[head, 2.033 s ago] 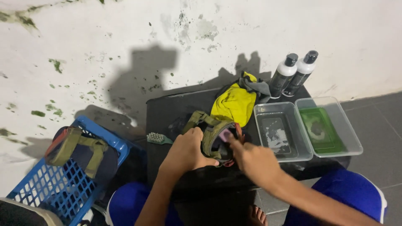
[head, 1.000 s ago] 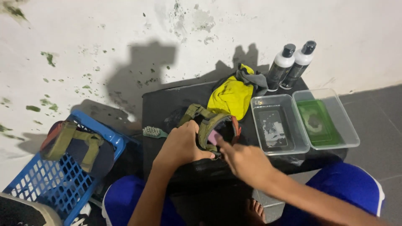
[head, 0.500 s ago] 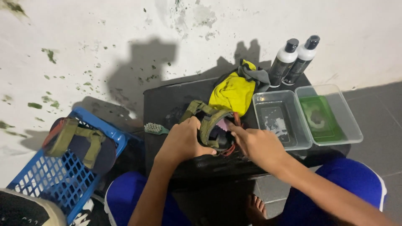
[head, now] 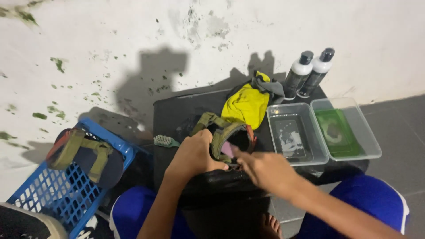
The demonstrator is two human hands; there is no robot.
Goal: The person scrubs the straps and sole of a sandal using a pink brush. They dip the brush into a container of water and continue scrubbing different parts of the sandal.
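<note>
Fingers (head: 234,152) in olive sandal (head: 228,135); clear tubs (head: 318,132) w/ liquid beside.

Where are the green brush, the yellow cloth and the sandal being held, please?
green brush (head: 164,141): head view, on its pale bristles, left of the left hand.
yellow cloth (head: 246,104): head view, middle of the yellow fabric.
olive-strapped sandal (head: 222,134): head view, on the olive strap beside the left hand (head: 195,155).
</note>
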